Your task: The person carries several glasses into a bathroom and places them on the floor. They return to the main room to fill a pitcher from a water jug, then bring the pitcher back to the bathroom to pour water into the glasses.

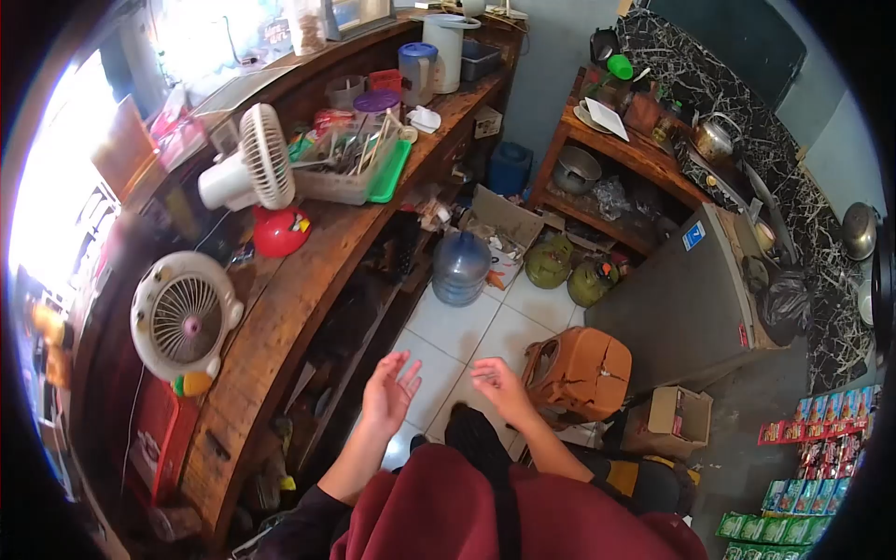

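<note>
My left hand [390,390] is raised in front of me with its fingers spread, and it holds nothing. Close beside it, my right hand [497,385] hangs with loosely curled fingers, also holding nothing. Both hover above the white tiled floor [467,327], near the edge of a long wooden counter [280,308]. An orange plastic stool [577,371] stands just right of my right hand, not touched. My dark red clothing fills the bottom of the view.
Two small fans [187,319] [254,168] and a tray of utensils [359,168] sit on the counter. A blue water jug [460,268], two green gas cylinders [549,261], a cardboard box [674,418] and a grey cabinet [677,299] crowd the floor. Snack packets [812,467] hang at right.
</note>
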`<state>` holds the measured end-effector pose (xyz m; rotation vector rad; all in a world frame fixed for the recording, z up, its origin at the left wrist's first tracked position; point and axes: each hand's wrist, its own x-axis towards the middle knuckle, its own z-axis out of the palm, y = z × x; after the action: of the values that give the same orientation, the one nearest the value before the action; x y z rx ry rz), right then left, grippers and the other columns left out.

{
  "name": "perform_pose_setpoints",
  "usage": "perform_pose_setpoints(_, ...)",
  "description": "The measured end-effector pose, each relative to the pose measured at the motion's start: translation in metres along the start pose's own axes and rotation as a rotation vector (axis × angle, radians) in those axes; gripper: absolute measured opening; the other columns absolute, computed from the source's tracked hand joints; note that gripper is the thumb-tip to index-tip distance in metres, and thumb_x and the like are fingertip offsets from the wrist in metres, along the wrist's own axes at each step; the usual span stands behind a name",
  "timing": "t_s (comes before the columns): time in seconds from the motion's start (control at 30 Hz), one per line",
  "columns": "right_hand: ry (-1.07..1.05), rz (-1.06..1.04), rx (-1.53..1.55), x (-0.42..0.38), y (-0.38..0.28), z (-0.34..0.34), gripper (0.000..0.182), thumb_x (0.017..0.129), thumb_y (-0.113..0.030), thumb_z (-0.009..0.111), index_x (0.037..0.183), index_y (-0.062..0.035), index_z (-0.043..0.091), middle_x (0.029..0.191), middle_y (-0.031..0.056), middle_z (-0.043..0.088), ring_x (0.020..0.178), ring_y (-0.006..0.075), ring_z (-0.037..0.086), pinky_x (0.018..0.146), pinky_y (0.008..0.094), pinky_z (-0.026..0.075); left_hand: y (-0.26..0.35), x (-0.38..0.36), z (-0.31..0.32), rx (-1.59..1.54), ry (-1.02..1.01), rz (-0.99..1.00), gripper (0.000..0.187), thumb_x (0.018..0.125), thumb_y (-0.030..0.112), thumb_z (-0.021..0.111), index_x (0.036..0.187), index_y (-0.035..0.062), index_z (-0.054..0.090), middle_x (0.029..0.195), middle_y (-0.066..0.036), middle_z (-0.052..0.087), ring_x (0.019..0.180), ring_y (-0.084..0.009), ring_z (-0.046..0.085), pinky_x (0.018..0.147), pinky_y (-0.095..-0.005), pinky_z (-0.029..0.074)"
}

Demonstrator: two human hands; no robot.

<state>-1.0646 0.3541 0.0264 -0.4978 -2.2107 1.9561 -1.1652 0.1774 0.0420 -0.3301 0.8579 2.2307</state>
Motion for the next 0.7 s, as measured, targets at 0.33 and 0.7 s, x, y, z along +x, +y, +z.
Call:
perform_pose_setpoints(0.33,0.135,0.113,0.28,0.192,-0.005,-0.11,0.022,0.074,-0.007,0.048,0.096,-0.0028,0.044,0.085,0.0052,0.051,0.069,0.0089,0.048,0.061,0.021,0.04,0.058,0.22,0.132,0.243,-0.06,0.11,0.028,0.076,0.026,0.046,0.1,0.0134,0.042,0.111,-0.001,0.042,0.098,-0.0204,0.042,0.082,-0.0337,0.031)
perform_pose_setpoints(0.7,0.001,-0.105,0.307,0.417,-0.091,-0.146,0.02,0.075,-0.006,0.048,0.094,-0.0025,0.045,0.084,0.0056,0.052,0.068,0.0092,0.049,0.06,0.0202,0.041,0.226,0.572,0.287,0.79,0.202,0.629,0.05,0.07,0.027,0.051,0.106,-0.006,0.04,0.109,-0.018,0.042,0.096,-0.0251,0.043,0.081,-0.0308,0.032)
